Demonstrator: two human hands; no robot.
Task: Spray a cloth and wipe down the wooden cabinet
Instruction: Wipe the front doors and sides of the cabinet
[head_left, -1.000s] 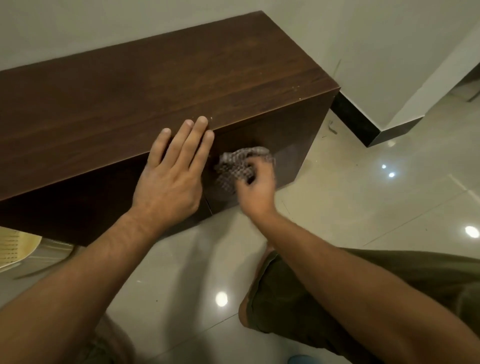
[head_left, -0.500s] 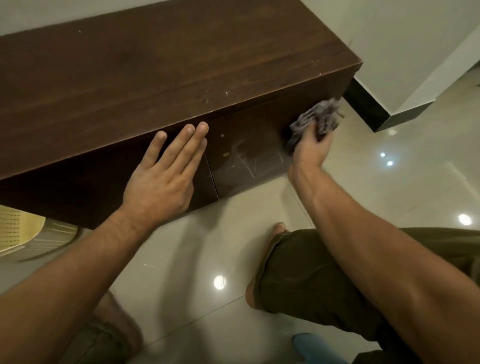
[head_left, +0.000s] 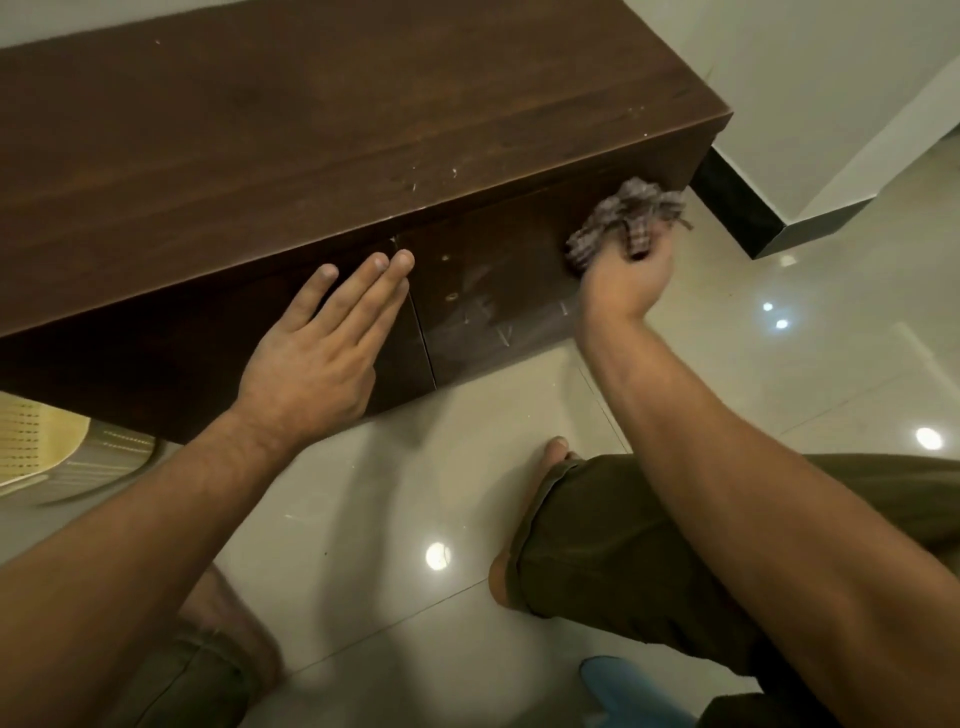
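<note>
Floor (head_left: 779, 374): glossy tile, wide open below and to the right of the grip, so there's plenty of room for that elbow to swing.
Cabinet (head_left: 311, 130): dark wood, with the top running away up and left of the grip. The action is all on the front face, so I'd call this the wiping step, well under way.
Skirting (head_left: 737, 208): a black strip just right of the grip, past the corner. That's the hard stop on this side.
Right door (head_left: 493, 312): directly left of the grip, with streaky smears and pale scratches showing low down. By my reckoning the next pass has to sweep back left and lower, right across them.
Left hand (head_left: 317, 358): well left of the grip, fingers straight and flat on the front beside the door seam, bracing.
Cloth (head_left: 623, 213): checked and bunched, bulging above the knuckles. It sits against the door's upper right corner, tucked just under the top's front edge.
Right hand (head_left: 626, 280): fingers curled tight round the bunch, no slack showing.
</note>
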